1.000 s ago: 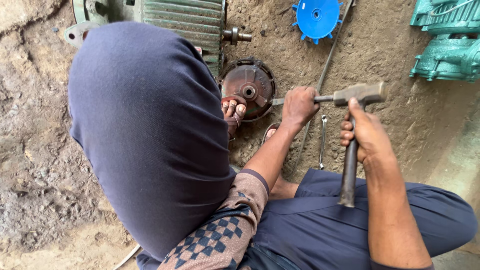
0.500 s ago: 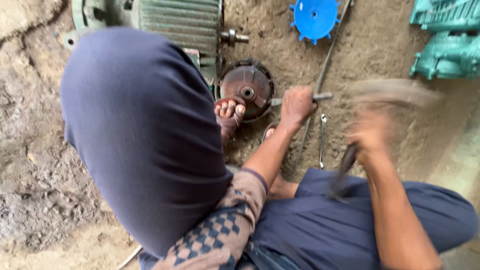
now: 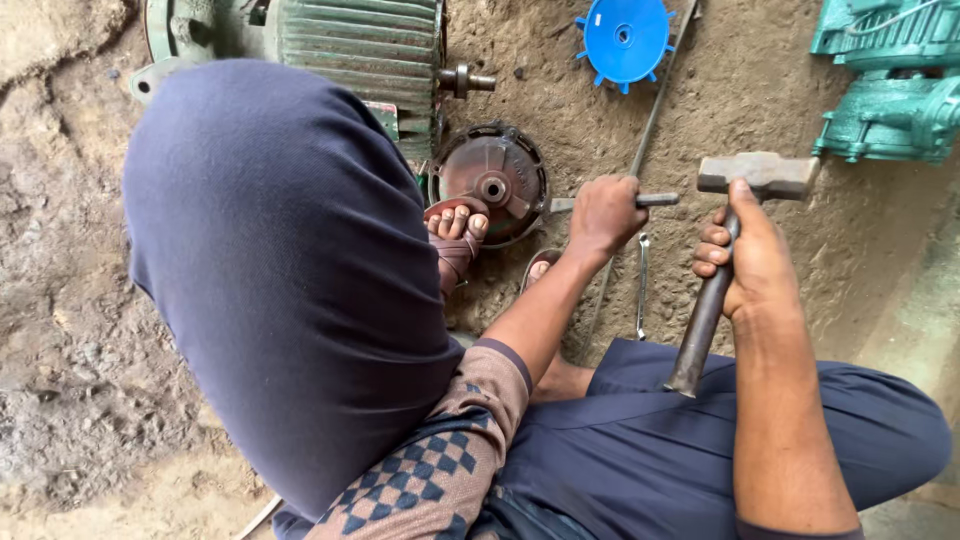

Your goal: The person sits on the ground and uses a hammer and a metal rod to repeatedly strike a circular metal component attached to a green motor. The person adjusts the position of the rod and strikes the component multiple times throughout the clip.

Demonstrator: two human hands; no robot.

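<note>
Bare dirt [image 3: 760, 110] open past hammer [image 3: 757, 175], raised knee [image 3: 280, 270] blocks left, motor [image 3: 350, 45] ahead

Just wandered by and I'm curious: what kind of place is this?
Probably an informal motor repair workshop on a dirt floor: a finned green electric motor, a blue fan impeller and a hammer show it.

**Chisel on the cover, hammer raised**

Steel chisel [image 3: 610, 202]: slim grey rod, lying level, flat tip touching the right rim of the end cover, butt end pointing at the hammer, middle hidden inside the closed left hand [image 3: 603, 215].

Hammer [image 3: 735, 250]: blocky grey metal head at the top, just right of the chisel's butt and apart from it; dark, worn handle slanting down and left over the blue-clad lap, clasped below the head by the right hand [image 3: 752, 262].

Round end cover [image 3: 492, 182]: rusty brown disc with a central hub, flat on the dirt ground beside the green ribbed motor, pinned at its lower left edge by a sandalled foot.
</note>
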